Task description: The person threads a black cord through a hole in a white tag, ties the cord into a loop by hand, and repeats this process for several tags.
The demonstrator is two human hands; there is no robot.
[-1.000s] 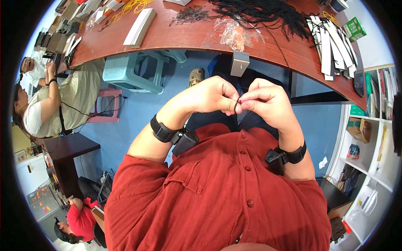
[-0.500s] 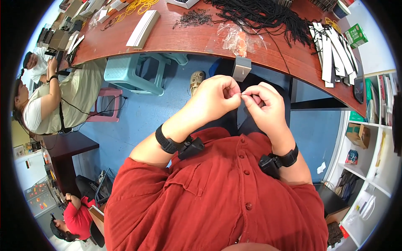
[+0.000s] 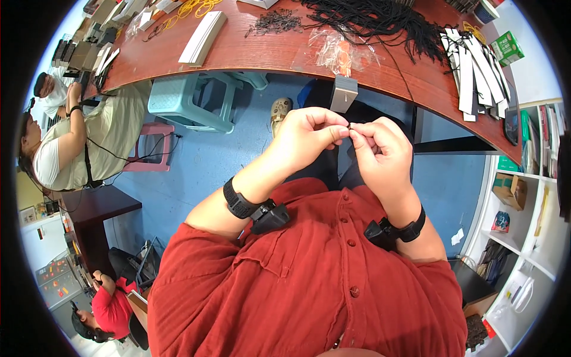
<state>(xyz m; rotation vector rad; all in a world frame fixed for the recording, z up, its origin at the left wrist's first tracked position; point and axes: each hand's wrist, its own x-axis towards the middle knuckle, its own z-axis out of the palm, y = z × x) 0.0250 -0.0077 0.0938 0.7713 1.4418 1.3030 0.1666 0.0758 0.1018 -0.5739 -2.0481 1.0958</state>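
Between the fingers (image 3: 338,132); a small dark piece (image 3: 350,125)

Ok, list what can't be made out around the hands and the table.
All in the head view:
Small dark piece between the left hand and right hand: too small and mostly covered by fingers.
Dark bits on the table: too small to identify.
Black cords: heap cut off by the upper edge.
Clog: partly hidden behind the left hand.
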